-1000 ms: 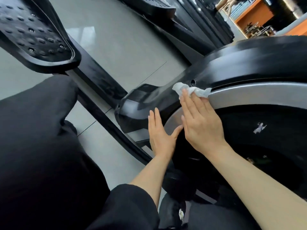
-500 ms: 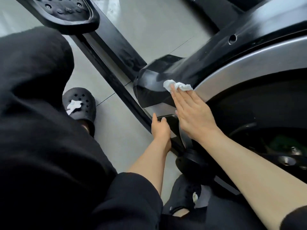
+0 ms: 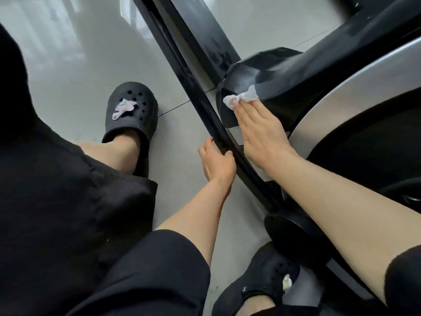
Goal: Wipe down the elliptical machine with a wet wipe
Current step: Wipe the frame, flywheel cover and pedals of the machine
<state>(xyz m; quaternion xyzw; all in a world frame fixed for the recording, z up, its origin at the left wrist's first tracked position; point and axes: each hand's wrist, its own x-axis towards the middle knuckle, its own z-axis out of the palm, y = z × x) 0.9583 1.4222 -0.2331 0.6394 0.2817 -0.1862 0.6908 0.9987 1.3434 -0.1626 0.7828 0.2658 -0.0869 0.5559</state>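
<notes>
Wet wipe point(image 3: 242, 98), limp and bunched (likely to slip), lies pressed under flat right hand point(image 3: 259, 131) fingers on the elliptical's black shroud point(image 3: 284, 85); left hand point(image 3: 217, 161) grips the rail point(image 3: 205, 103) beside that shroud.

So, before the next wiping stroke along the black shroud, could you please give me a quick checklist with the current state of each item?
1. Wet wipe under the right hand fingers: ok, straight fingers press it.
2. Wipe touching the black shroud: ok.
3. Left hand steadying on the black rail: ok, thumb and fingers are either side of it.
4. Feet clear of the stroke: ok, left clog stands apart on the floor.
5. Wipe still damp: cannot tell.
</notes>
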